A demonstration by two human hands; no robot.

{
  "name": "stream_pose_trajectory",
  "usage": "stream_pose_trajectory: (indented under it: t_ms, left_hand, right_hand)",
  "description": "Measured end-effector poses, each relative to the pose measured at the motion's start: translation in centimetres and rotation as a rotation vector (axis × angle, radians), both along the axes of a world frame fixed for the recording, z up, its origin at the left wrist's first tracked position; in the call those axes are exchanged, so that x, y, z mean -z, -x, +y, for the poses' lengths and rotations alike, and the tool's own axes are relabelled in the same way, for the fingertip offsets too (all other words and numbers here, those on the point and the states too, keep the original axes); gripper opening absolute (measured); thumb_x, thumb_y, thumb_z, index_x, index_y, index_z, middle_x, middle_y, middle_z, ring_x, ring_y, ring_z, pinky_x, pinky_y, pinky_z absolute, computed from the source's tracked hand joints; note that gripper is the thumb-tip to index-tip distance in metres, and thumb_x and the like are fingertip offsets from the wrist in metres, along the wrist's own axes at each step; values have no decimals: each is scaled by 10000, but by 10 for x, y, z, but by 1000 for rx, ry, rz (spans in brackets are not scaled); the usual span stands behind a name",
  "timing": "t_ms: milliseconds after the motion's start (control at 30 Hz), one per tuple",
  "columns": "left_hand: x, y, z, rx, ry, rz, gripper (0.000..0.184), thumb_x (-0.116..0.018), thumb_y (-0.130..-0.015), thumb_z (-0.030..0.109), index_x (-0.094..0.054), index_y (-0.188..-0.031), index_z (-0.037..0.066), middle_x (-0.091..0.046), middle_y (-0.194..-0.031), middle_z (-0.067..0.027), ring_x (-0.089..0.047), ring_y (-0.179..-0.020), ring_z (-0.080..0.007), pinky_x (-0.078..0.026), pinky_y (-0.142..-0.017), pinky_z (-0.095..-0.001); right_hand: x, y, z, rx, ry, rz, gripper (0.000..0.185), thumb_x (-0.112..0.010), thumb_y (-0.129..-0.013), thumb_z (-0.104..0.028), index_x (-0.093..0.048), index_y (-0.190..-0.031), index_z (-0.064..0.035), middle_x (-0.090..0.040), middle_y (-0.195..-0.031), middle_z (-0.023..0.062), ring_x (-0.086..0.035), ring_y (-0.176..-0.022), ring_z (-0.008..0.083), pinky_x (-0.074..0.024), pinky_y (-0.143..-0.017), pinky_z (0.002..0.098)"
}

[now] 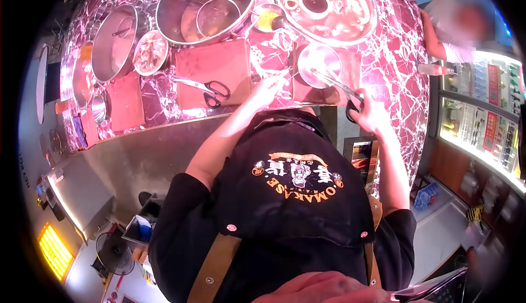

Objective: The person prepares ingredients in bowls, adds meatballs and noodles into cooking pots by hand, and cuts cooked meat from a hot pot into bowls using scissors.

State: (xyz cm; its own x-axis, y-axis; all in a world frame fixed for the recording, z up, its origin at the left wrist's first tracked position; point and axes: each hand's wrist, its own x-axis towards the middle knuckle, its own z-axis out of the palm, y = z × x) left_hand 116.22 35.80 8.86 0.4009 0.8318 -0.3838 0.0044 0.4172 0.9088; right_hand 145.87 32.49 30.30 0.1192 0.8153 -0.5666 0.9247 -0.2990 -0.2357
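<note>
My right hand [372, 111] grips the dark handles of a pair of scissors [345, 88], whose blades point up and left over a round metal bowl [319, 66]. At the bowl's left side is my left hand [268, 90], fingers pinched together near the rim; what they hold is too small and bright to make out. The bowl stands on a reddish cloth [350, 73]. Left of my left hand, a second pair of scissors [211, 90] with black handles lies on another reddish cloth [192, 65].
Behind are a large metal pot [249, 26] with round strainers and a big tray of food [367, 32] holding sauce bowls. A bowl of food [150, 53] and a deep pot [98, 56] stand left. Another person [438, 45] is at the counter's right edge.
</note>
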Motion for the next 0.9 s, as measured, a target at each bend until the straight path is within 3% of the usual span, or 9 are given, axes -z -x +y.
stream_pose_trajectory:
  t_ms: [100, 200, 333, 467, 600, 767, 833, 900]
  left_hand:
    - [0, -3, -2, -14, 4, -56, 183, -541, -979, 155, -652, -1018, 15, -481, -693, 56, -420, -620, -51, -360, -579, -197]
    - [-10, -5, 1, -11, 12, -25, 175, -544, -980, 162, -652, -1006, 27, -473, -678, 65, -413, -606, -51, -352, -571, -200]
    - [-8, -3, 4, 38, 10, 39, 194, -507, -981, 147, -630, -946, 2, -518, -725, 32, -476, -676, -68, -415, -625, -244]
    - [1, -1, 4, 92, -82, 64, 205, -502, -1001, 170, -645, -1006, 22, -479, -683, 54, -424, -623, -54, -371, -586, -211]
    - [-4, -1, 4, 137, -126, 133, 206, -495, -1001, 162, -639, -1007, 15, -498, -690, 43, -443, -637, -62, -390, -601, -221]
    - [-23, 4, 8, 143, -74, 288, 210, -505, -993, 167, -650, -984, 15, -542, -706, 20, -476, -654, -77, -419, -617, -251]
    - [-36, 11, 4, 163, -129, 354, 222, -509, -987, 170, -657, -979, 5, -592, -730, -16, -524, -676, -107, -444, -643, -287]
    - [-40, 23, -1, 154, -339, 396, 226, -515, -978, 169, -656, -1000, -7, -630, -758, -59, -559, -695, -147, -457, -662, -321]
  right_hand:
    - [54, -19, -2, -111, -230, 164, 547, -709, -735, -243, -538, -1228, -82, -677, -969, 175, -654, -966, 361, -509, -843, 421]
    - [42, -33, -24, -8, -141, 145, 552, -710, -728, -218, -541, -1239, -97, -681, -925, 173, -667, -923, 347, -512, -830, 413]
    - [2, -24, -22, 90, 10, 119, 541, -707, -733, -244, -545, -1228, -98, -671, -1013, 193, -657, -974, 346, -507, -852, 411]
    - [9, -6, -6, 70, -58, 82, 570, -702, -741, -296, -526, -1228, -59, -640, -1120, 213, -624, -1059, 357, -492, -911, 414]
    - [51, -6, 3, -38, -136, 43, 613, -709, -746, -327, -495, -1263, -76, -637, -1146, 210, -620, -1077, 353, -489, -927, 422]
    - [76, -11, 3, 2, -166, 135, 572, -708, -748, -298, -519, -1244, -86, -664, -1097, 183, -644, -1027, 353, -499, -908, 417]
    - [85, -19, 4, 22, -139, 214, 529, -708, -749, -252, -544, -1223, -82, -684, -1031, 172, -655, -1002, 346, -506, -887, 415]
    - [91, -26, 4, 34, -166, 230, 456, -700, -752, -195, -586, -1170, -53, -695, -970, 168, -673, -948, 324, -518, -848, 396]
